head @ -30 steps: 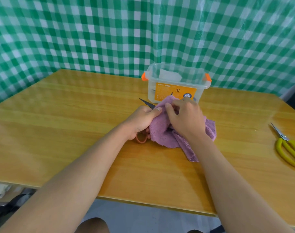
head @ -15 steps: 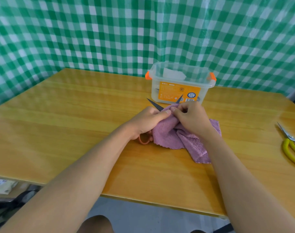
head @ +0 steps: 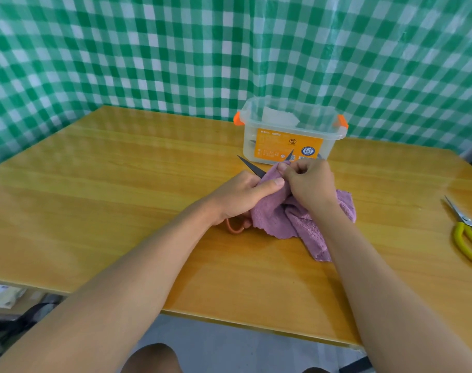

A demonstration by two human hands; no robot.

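On the counter (head: 127,189), the orange-handled scissors (head: 252,167) are clasped in the left grip (head: 237,200), blades spread beyond it, while the purple cloth (head: 276,220) is pinched around one blade by the right grip (head: 308,184).

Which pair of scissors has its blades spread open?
The orange-handled scissors, gripped by the left hand amid the purple cloth: their dark blades splay in a V. The yellow-handled scissors, lying apart at the right, are closed.

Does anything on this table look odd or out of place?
Only this: the orange-handled scissors with dark blades are spread open inside the purple fluffy cloth, both tips poking out, one right beside the right hand. Nothing is spilled or broken.
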